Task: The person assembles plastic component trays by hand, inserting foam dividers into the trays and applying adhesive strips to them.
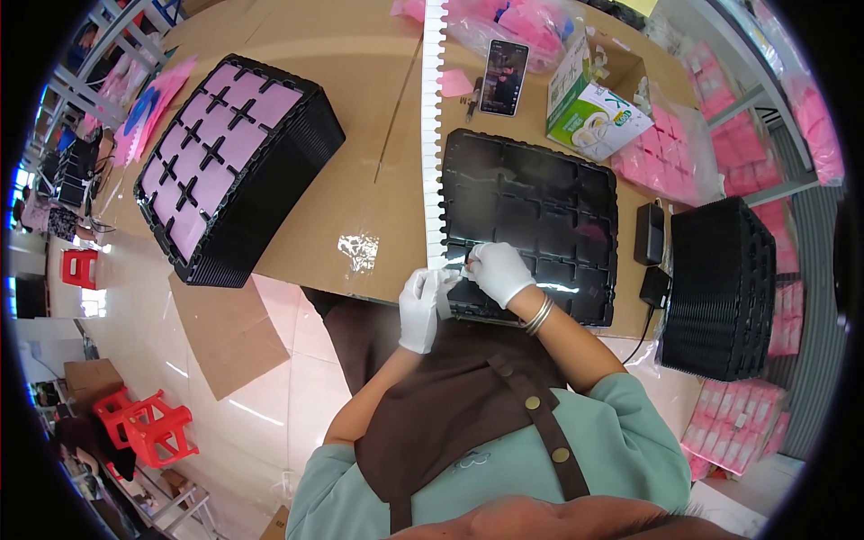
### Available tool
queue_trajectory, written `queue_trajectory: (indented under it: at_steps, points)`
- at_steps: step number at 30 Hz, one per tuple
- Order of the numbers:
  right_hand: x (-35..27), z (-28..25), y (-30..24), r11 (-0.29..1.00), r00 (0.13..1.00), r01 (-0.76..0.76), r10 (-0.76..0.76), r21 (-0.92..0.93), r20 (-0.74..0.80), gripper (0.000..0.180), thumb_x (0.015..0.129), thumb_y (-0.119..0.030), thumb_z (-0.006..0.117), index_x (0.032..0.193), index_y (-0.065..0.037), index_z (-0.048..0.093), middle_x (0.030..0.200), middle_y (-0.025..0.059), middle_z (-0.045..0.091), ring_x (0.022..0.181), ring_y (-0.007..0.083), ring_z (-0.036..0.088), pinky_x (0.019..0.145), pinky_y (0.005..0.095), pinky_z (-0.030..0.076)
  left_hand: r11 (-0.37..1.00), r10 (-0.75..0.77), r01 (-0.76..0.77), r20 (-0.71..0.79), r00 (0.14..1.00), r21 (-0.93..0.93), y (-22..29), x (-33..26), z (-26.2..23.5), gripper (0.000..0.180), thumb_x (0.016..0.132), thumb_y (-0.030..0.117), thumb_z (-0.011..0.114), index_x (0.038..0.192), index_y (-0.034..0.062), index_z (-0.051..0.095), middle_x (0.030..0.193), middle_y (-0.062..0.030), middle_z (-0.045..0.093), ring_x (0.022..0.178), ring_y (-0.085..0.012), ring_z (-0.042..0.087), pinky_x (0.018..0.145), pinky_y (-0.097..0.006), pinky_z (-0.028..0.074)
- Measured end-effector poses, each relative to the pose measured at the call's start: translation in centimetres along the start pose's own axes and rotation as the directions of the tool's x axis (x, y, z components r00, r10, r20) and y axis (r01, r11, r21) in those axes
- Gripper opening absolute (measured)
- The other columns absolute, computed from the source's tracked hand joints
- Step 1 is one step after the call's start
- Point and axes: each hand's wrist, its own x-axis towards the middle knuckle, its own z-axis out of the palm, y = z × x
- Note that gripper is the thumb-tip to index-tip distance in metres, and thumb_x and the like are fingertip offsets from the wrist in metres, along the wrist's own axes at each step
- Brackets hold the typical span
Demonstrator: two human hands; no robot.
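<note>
My left hand (423, 309), in a white glove, is closed with its fingertips pinched at the near left corner of a black plastic tray (531, 225). My right hand (500, 273), also gloved, is closed over that same corner, its fingertips close to the left ones. Something small and pale seems to sit between the fingertips, too small to name. The tray is divided into shallow square compartments and lies flat on the table. Along its left side runs a long white strip (434, 162) with a notched edge, passing close to my fingers.
At the left stands a tall stack of black trays (270, 162) topped with pink pieces. Another tray stack (720, 288) is at the right, beside a black power adapter (655, 286). A phone (504, 79), an open carton (596, 108) and bagged pink pieces (666, 153) lie farther back.
</note>
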Motion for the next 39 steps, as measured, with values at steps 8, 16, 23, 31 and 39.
queue_trajectory:
  at_steps: [8,16,23,31,39]
  points:
    - [-0.2,0.4,-0.9,0.998,0.995,-0.013,0.007,-0.065,-0.099,0.015,0.079,-0.013,0.056,0.078,-0.001,0.065,0.076,0.0216,0.064,0.075,0.0384,0.063,0.071,0.0458,0.051,1.000,0.010,-0.009,-0.002,1.000,0.017,-0.4,-0.1,-0.3,0.020,0.097,0.013,0.045,0.094,-0.0029,0.056,0.094,-0.0117,0.065,0.090,-0.0170,0.062,0.085,-0.030,0.048]
    - [-2.1,0.5,-0.8,0.966,0.970,0.201,-0.220,-0.163,-0.102,0.014,0.081,-0.015,0.055,0.076,-0.005,0.063,0.076,0.0157,0.061,0.071,0.0336,0.063,0.066,0.0434,0.051,0.997,0.018,-0.017,-0.012,1.000,0.075,0.1,0.0,-0.1,0.021,0.098,0.014,0.045,0.094,-0.0029,0.056,0.095,-0.0131,0.065,0.089,-0.0177,0.062,0.085,-0.030,0.049]
    - [5.0,-17.2,1.1,0.935,0.570,0.316,-0.049,0.163,-0.820,0.005,0.079,-0.009,0.062,0.076,-0.005,0.064,0.068,0.0074,0.063,0.056,0.0180,0.057,0.055,0.0308,0.046,0.998,0.018,-0.016,-0.023,1.000,0.063,0.3,-0.1,-0.1,0.026,0.097,0.020,0.049,0.096,-0.0057,0.053,0.096,-0.0182,0.062,0.093,-0.0252,0.063,0.089,-0.038,0.051]
    - [14.1,-30.8,14.7,0.944,0.739,0.044,-0.251,-0.327,-0.625,0.024,0.077,-0.020,0.064,0.096,-0.006,0.070,0.094,0.0158,0.068,0.089,0.0299,0.065,0.080,0.0353,0.051,0.948,0.089,-0.092,0.024,0.996,0.306,-0.6,0.2,0.6,0.022,0.097,0.013,0.047,0.090,-0.0060,0.055,0.094,-0.0167,0.063,0.087,-0.0217,0.064,0.080,-0.036,0.055]
    - [8.7,-27.3,34.2,0.725,0.602,-0.657,0.336,-0.209,-0.725,0.025,0.080,-0.020,0.051,0.090,-0.008,0.070,0.095,0.0214,0.064,0.090,0.0379,0.063,0.079,0.0461,0.051,0.618,0.207,-0.280,0.191,0.959,0.735,0.6,-0.2,2.6,0.017,0.093,0.013,0.052,0.087,-0.0012,0.060,0.076,-0.0105,0.064,0.065,-0.0195,0.065,0.062,-0.031,0.052]
